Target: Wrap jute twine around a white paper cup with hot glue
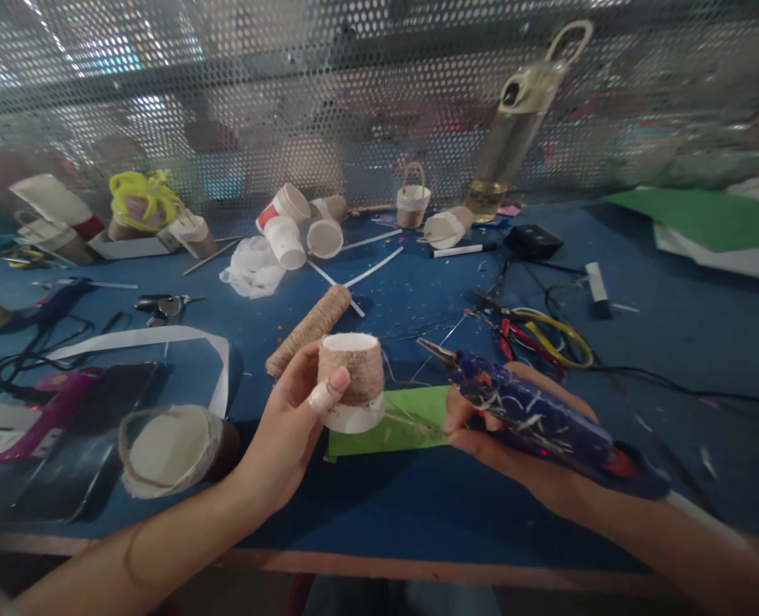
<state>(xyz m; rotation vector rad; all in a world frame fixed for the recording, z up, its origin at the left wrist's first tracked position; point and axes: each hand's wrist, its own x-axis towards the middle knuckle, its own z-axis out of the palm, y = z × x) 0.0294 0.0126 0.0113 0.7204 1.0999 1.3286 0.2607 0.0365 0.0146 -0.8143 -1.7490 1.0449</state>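
Left hand (pixel 282 428) grips twine-wrapped cup (pixel 352 376); right hand (pixel 513 436) clasps glue gun (pixel 533 415), nozzle at 10 o'clock. Risk: hot glue may burn fingers.

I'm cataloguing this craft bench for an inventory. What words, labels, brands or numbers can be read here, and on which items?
No text can be read.
Glue gun in the right hand: only white streaks, no lettering.
Twine-wrapped paper cup in the left hand: plain.
Paper cups at the back: a red patch, too blurred to read.
Water bottle: no legible label.
Pink box: too blurred.
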